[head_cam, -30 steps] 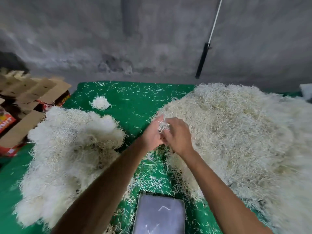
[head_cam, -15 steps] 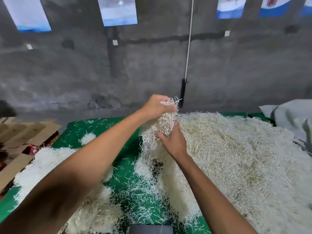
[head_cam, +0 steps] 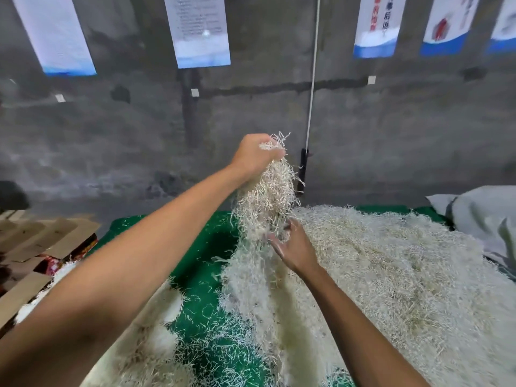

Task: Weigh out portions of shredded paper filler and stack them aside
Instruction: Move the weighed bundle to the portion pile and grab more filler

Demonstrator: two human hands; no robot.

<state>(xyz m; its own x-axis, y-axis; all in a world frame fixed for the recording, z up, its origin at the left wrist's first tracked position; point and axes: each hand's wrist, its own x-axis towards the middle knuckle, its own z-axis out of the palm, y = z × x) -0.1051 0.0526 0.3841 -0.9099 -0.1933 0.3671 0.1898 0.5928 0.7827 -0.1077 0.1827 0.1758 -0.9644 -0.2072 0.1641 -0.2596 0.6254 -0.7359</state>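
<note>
My left hand (head_cam: pixel 255 157) is raised high and grips the top of a long hanging clump of pale shredded paper (head_cam: pixel 265 196). The clump trails down into the big heap of shredded paper (head_cam: pixel 391 275) on the right of the green mat (head_cam: pixel 206 263). My right hand (head_cam: pixel 293 247) is lower, fingers spread and partly curled into the hanging strands at the heap's left edge. A smaller pile of shredded paper (head_cam: pixel 145 347) lies at the lower left, partly hidden by my left forearm. The scale is out of view.
Flattened cardboard boxes (head_cam: pixel 36 244) lie at the left beyond the mat. A grey sack or cloth (head_cam: pixel 485 216) sits at the right edge. A grey concrete wall with hanging posters (head_cam: pixel 201 32) and a white cord (head_cam: pixel 312 79) stands behind.
My left hand has pulled a clump of paper up from the heap, higher than before. The view has tilted upward, and the grey scale plate has left the bottom of the frame.
</note>
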